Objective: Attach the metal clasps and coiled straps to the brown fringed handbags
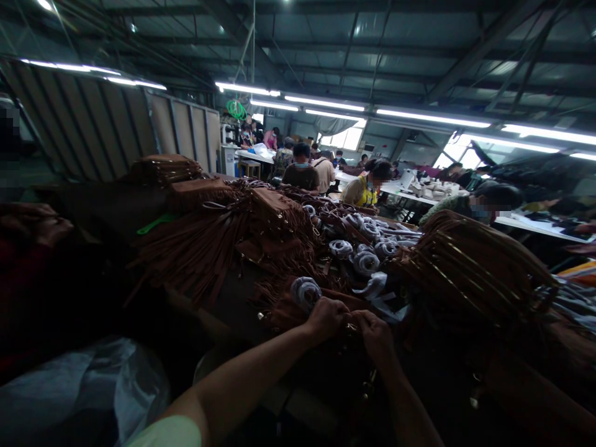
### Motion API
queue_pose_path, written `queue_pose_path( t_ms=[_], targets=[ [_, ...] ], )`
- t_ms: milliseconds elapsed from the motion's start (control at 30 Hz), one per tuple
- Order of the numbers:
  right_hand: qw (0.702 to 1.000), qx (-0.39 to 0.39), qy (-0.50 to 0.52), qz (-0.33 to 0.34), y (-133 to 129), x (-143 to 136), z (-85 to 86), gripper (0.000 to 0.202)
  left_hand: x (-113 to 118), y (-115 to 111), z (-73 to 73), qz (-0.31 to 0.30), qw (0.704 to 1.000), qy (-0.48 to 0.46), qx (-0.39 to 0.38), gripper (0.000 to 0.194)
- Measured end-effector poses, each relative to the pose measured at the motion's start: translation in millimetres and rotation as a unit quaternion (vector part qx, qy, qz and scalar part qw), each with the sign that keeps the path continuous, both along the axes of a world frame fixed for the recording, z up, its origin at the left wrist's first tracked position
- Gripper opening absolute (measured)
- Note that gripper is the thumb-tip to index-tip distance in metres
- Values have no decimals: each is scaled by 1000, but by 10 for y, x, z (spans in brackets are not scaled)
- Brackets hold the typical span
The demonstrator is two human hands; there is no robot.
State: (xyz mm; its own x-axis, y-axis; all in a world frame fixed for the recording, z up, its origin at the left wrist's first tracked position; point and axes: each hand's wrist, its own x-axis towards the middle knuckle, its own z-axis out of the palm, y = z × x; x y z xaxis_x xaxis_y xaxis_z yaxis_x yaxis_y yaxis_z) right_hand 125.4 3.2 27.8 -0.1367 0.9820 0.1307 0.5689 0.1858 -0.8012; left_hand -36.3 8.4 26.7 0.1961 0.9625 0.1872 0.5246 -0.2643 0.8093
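Observation:
My left hand [329, 318] and my right hand [374, 335] meet over the near edge of the table, both closed in a pinch. Between their fingertips is a small brown piece, seemingly a strap end, with shiny metal hardware beside it; the fingers hide most of it. Below my right hand hangs a gold-toned metal clasp [367, 390]. Just behind my hands lies a brown fringed bag [284, 312], with a coiled strap in pale wrapping [306, 293] on it. A loose pale wrapping strip [375, 285] is behind my right hand.
Stacked brown bags with gold zips [470, 267] rise at right. Fringed bags [274, 217] and wrapped coils [365, 261] cover the middle. A green-handled item [156, 223] and another person's hands [37, 223] are left; clear plastic [93, 397] sits low left. Several people work behind.

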Motion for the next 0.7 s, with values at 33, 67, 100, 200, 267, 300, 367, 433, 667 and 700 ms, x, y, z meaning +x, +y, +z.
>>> queue_pose_path(
  t_ms=[33, 67, 100, 200, 267, 300, 367, 433, 667, 700],
  targets=[
    [1000, 0, -1, 0, -4, -3, 5, 40, 3, -1, -2, 2, 1000, 2, 6, 27],
    [1000, 3, -4, -1, -11, -8, 15, 40, 5, -2, -4, 4, 1000, 5, 12, 27],
    [1000, 7, -10, -2, -19, -13, 27, 39, 7, -2, -6, 6, 1000, 8, 19, 26],
    [999, 15, -38, -5, -45, -27, 70, 36, 10, -6, -3, 4, 999, 20, 25, 25],
    [998, 25, -62, -5, -57, -29, 91, 34, 10, -8, 3, 2, 999, 29, 26, 24],
    [997, 33, -76, -4, -61, -28, 98, 33, 10, -7, 2, 3, 999, 34, 25, 23],
    [993, 53, -107, -1, -64, -23, 100, 31, 14, 0, -8, 4, 999, 42, 27, 21],
    [988, 71, -135, 6, -62, -17, 93, 30, 22, 10, -31, 6, 999, 41, 33, 20],
    [985, 78, -153, 18, -53, -19, 44, 31, 46, 1, -57, 65, 997, -45, -2, 20],
    [986, 74, -149, 18, -50, -19, 38, 31, 44, -2, -59, 62, 997, -55, 1, 19]
  ],
)
